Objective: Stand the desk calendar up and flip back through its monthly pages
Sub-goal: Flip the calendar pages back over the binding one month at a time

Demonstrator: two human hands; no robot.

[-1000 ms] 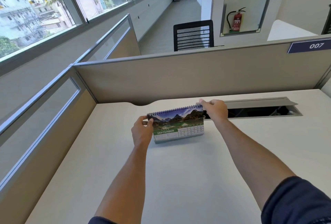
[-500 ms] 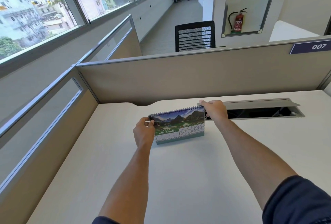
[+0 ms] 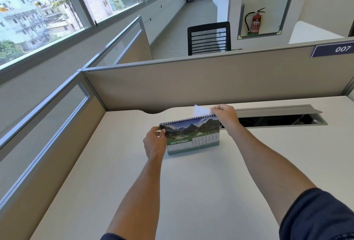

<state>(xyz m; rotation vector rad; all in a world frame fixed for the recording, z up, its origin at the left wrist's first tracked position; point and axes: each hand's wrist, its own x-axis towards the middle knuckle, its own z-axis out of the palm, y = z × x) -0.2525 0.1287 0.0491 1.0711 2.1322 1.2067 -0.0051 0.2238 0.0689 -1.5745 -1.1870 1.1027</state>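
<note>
From the head view, the pale tabletop (image 3: 191, 191) is bare and wide in front of the desk calendar (image 3: 192, 136), which stands upright near the far edge, its September page facing the person. Behind it the partition wall (image 3: 191, 84) closes off the back, and an open cable tray (image 3: 275, 119) lies just right. The left hand (image 3: 155, 141) pinches the calendar's left end, while the right hand (image 3: 225, 116) pinches a pale page (image 3: 200, 111) lifted above the spiral's right end.
</note>
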